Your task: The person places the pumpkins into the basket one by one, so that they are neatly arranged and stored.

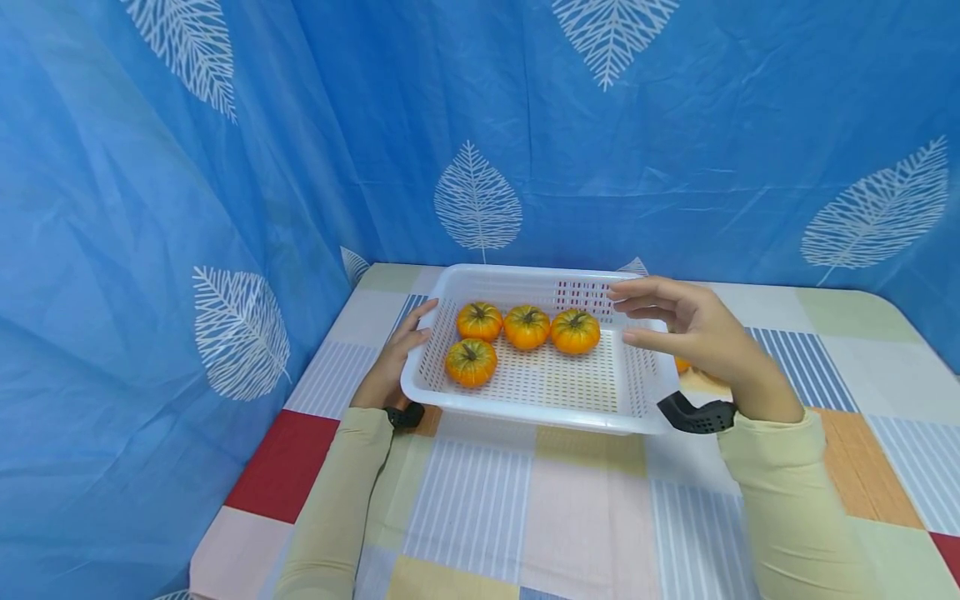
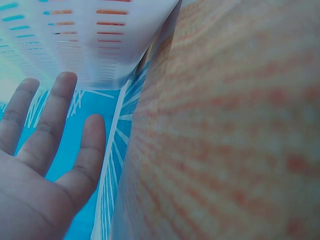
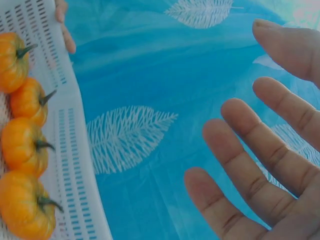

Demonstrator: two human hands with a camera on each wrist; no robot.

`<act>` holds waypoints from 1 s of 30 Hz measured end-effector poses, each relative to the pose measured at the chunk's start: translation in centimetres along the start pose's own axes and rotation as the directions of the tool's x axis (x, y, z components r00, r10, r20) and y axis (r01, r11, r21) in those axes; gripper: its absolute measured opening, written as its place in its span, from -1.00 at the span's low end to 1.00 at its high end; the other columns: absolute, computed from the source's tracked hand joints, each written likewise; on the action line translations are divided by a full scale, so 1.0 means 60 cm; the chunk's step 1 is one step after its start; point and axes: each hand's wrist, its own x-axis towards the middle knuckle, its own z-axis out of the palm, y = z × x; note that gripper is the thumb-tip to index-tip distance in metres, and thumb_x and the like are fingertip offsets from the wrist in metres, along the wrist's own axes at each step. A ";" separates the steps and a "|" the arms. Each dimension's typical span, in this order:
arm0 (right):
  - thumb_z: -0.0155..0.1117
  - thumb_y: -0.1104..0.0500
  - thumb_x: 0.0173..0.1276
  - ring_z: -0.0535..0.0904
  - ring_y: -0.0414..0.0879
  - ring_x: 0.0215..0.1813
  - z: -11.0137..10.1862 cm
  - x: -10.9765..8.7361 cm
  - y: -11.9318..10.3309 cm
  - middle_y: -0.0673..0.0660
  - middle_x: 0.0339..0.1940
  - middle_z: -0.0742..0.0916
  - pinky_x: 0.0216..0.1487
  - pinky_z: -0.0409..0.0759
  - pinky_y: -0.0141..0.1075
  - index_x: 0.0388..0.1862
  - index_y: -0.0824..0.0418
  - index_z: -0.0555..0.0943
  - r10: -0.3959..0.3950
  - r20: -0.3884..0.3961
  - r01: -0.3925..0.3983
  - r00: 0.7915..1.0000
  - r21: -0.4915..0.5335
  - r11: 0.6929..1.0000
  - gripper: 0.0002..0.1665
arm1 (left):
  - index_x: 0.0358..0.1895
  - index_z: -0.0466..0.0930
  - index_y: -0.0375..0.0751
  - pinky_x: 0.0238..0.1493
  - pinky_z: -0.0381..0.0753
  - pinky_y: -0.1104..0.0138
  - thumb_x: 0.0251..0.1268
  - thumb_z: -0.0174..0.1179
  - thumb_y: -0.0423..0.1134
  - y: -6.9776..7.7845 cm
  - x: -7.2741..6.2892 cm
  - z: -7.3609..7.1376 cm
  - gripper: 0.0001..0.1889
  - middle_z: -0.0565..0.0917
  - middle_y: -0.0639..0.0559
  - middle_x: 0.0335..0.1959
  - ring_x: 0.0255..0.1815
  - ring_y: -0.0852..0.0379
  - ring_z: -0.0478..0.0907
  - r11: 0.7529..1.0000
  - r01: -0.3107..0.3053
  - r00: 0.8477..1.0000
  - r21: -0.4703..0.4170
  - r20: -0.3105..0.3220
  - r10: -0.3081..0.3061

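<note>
Several small orange pumpkins point(image 1: 471, 362) with green stems sit in a white plastic basket point(image 1: 525, 414), grouped toward its left and middle. At the basket's left end is my left hand point(image 1: 392, 358), its fingers extended and fingertips right at the rim. In the left wrist view those straight fingers point(image 2: 57, 112) lie close beneath the slotted basket wall point(image 2: 100, 50). My right hand point(image 1: 693, 329) hovers over the basket's right end with fingers spread and nothing held. The right wrist view shows its palm side bare.
Another orange pumpkin point(image 1: 682, 365) is mostly hidden behind the right hand, outside the basket's right end. The table carries a patchwork checked cloth point(image 1: 480, 500). Blue curtains point(image 1: 360, 167) with white leaf prints hang along the back and left.
</note>
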 end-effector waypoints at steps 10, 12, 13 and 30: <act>0.32 0.66 0.31 0.69 -0.22 0.19 -0.017 -0.027 0.027 -0.09 0.22 0.77 0.22 0.58 -0.53 0.25 0.20 0.75 -0.050 -0.113 0.061 0.992 0.090 0.994 -0.37 | 0.79 -0.04 0.15 0.37 0.46 -0.30 0.67 -0.08 -0.10 0.001 0.002 0.000 -0.28 0.02 -0.07 0.78 0.57 -0.37 0.23 1.000 -0.002 1.000 -0.016 -0.002 0.002; 0.29 0.69 0.31 0.69 -0.22 0.19 -0.021 -0.032 0.032 -0.07 0.24 0.77 0.23 0.58 -0.53 0.25 0.29 0.74 -0.076 -0.125 0.090 0.989 0.114 0.989 -0.40 | 0.79 -0.04 0.15 0.38 0.45 -0.31 0.67 -0.07 -0.10 0.000 0.003 -0.001 -0.28 0.01 -0.07 0.78 0.58 -0.37 0.22 1.000 -0.003 1.000 -0.022 -0.001 0.003; 0.28 0.71 0.30 0.70 -0.22 0.19 -0.022 -0.035 0.035 -0.06 0.24 0.77 0.24 0.58 -0.52 0.25 0.33 0.73 -0.089 -0.132 0.106 0.987 0.125 0.987 -0.40 | 0.79 -0.04 0.15 0.38 0.45 -0.31 0.67 -0.08 -0.10 0.000 0.004 -0.001 -0.28 0.01 -0.06 0.79 0.58 -0.37 0.22 1.000 -0.003 1.000 -0.023 0.000 0.003; 0.31 0.76 0.20 0.66 -0.31 0.25 -0.042 -0.068 0.088 -0.09 0.22 0.76 0.26 0.53 -0.57 0.33 0.27 0.70 -0.115 -0.245 0.117 0.963 -0.006 0.993 -0.24 | 0.80 -0.17 -0.06 0.46 0.31 -0.36 0.64 -0.14 -0.20 -0.004 0.011 -0.005 -0.24 -0.11 -0.20 0.80 0.66 -0.42 0.08 0.998 -0.048 0.998 -0.042 0.041 0.050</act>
